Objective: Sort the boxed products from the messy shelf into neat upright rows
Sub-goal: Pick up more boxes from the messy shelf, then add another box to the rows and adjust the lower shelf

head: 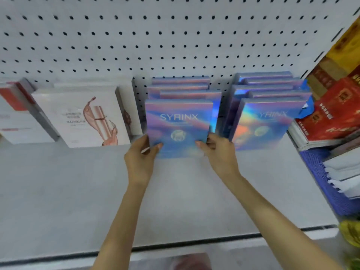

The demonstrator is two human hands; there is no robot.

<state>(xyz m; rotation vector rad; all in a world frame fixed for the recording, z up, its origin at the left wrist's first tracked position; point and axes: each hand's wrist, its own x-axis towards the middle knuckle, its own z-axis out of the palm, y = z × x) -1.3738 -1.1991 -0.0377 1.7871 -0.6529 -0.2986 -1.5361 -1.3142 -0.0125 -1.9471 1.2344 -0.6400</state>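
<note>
Holographic SYRINX box [178, 123] stands upright between my fingers at the front of its row. Left hand [141, 158] & right hand [220, 152] both clamp its lower edges. Second SYRINX row [266, 121], beyond the right fingers, looks done. Leaning white boxes [81, 115] past the left fingers prob. remain.

The front iridescent blue-pink cardboard box [178, 123] of the middle row read "SYRINX" in pale capitals. The right row's front iridescent box [266, 125] showed "YRINX", its first letter lost in glare. Print on the white carton [78, 117] was too blurred to read.
</note>
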